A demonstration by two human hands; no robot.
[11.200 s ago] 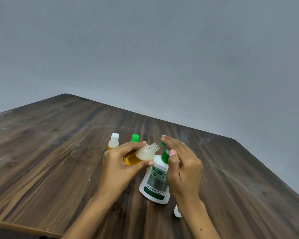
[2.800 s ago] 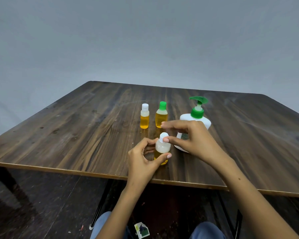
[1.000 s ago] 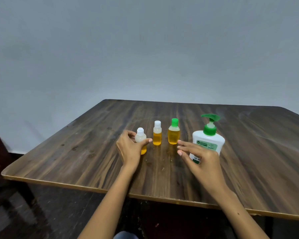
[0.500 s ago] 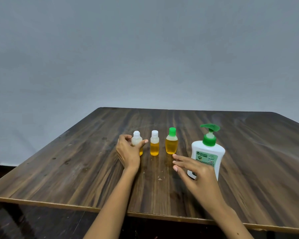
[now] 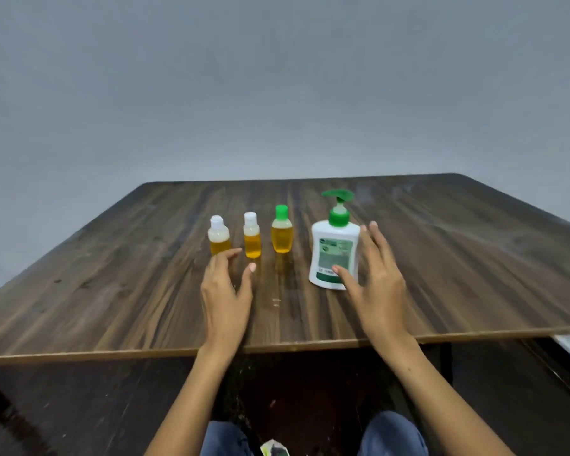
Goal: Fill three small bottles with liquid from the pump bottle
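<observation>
Three small capped bottles of yellow liquid stand upright in a row on the wooden table [image 5: 112, 291]: a white-capped round bottle [image 5: 218, 236] at the left, a white-capped slim bottle [image 5: 252, 236] in the middle, a green-capped bottle [image 5: 281, 231] at the right. The white pump bottle [image 5: 334, 245] with a green pump stands to their right. My left hand [image 5: 226, 291] hovers open just in front of the two white-capped bottles, holding nothing. My right hand [image 5: 375, 278] is open with spread fingers beside the pump bottle's right side, its thumb in front of the label.
The table's front edge [image 5: 277, 348] runs just above my knees [image 5: 392, 432]. A grey wall fills the background. A dark floor lies below, with a small scrap of packaging [image 5: 275, 450] between my legs.
My left hand has let go of the left white-capped bottle and drawn back toward me. My right hand has moved right to the pump bottle's side. The camera has tilted down.
</observation>
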